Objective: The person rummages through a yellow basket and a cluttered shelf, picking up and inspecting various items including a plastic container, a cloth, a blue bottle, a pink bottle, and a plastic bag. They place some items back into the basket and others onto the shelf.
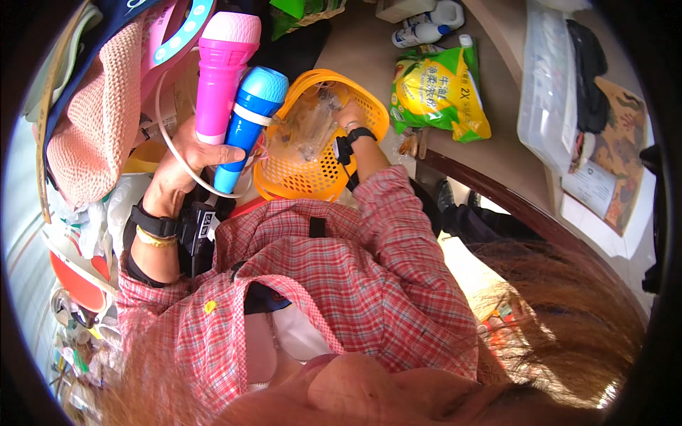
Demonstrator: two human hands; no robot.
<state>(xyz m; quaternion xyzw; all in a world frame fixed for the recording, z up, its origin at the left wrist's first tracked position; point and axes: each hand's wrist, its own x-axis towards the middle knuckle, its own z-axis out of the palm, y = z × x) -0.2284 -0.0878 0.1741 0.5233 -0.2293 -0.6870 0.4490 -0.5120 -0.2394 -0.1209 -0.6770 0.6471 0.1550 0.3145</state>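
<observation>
My left hand grips two toy microphones together by their handles, heads up. One is a pink toy microphone; the other is a blue toy microphone with a white band. A white cord or thin loop curves around them. To the right, my right hand reaches into an orange-yellow perforated plastic basket, which is tilted. Clear crinkled plastic packaging lies inside, beside my fingers. The fingertips are partly hidden, so their grip does not show.
A green and yellow bag and white bottles stand on the shelf to the right. Farther right is a clear plastic box. A pink knitted item and several plastic bags crowd the left.
</observation>
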